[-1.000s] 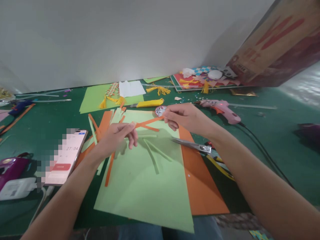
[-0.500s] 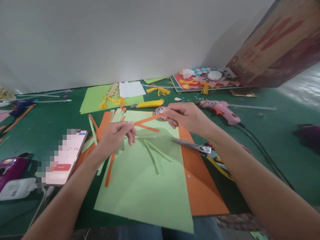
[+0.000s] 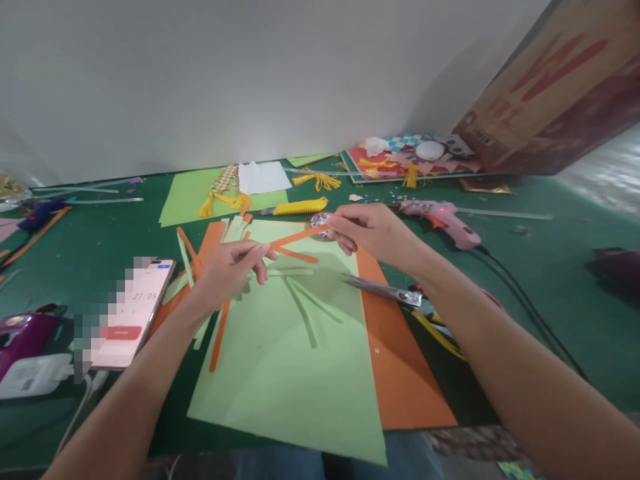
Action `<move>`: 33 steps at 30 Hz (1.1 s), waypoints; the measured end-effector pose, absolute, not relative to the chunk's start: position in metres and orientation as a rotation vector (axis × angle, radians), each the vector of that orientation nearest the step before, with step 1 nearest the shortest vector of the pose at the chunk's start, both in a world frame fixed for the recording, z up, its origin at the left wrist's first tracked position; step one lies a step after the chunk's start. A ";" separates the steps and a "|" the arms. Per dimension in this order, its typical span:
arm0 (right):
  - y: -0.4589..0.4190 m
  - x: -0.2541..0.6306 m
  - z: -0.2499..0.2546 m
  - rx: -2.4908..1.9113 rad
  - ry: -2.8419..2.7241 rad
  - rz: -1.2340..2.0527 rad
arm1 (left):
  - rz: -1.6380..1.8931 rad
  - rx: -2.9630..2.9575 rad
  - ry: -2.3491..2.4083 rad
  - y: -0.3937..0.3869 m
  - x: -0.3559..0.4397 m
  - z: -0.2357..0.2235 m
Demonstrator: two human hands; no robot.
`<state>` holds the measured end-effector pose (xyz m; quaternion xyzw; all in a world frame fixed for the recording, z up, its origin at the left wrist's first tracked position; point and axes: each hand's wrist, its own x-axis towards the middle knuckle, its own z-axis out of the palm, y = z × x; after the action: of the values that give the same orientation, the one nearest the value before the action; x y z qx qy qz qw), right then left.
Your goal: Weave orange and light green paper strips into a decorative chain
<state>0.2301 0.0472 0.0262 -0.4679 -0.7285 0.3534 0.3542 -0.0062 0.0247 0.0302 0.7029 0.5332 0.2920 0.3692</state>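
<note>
Both hands hold one orange paper strip stretched just above a light green paper sheet. My left hand pinches its left end, and my right hand pinches its right end. A second orange strip branches off below it, and loose green strips lie on the sheet under my hands. An orange sheet sticks out from beneath the green one on the right. More orange and green strips are piled beside my left hand.
Scissors lie right of the green sheet. A pink glue gun with its cable is further right. A phone lies at the left, a yellow-handled knife behind the strips. Craft pieces and a cardboard box stand at the back.
Both hands lifted the orange strip slightly and shifted a little away from me. Nothing else on the table has moved.
</note>
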 end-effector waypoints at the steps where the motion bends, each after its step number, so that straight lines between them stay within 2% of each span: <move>1: 0.047 0.230 0.026 -1.215 -1.884 0.919 | 0.767 1.817 1.394 0.025 -0.006 0.030; 9: 0.046 0.221 0.019 -1.328 -1.928 0.918 | 0.715 1.849 1.395 0.027 -0.010 0.022; 14: 0.043 0.213 0.016 -1.515 -2.200 0.576 | 0.680 1.971 1.529 0.031 -0.015 0.017; 20: 0.034 0.203 0.018 -1.920 -2.511 0.235 | 0.831 2.070 1.980 0.036 -0.026 0.024; 26: 0.034 0.201 0.017 -1.947 -2.496 0.004 | 0.506 2.164 2.108 0.038 -0.030 0.028; 33: 0.031 0.193 0.016 -1.777 -2.550 0.066 | 0.330 2.419 2.079 0.042 -0.025 0.012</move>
<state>0.1925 0.0312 0.0164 -0.5715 -0.8202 0.0213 0.0166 -0.0255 0.0417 0.0121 0.7539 0.6480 0.1028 -0.0325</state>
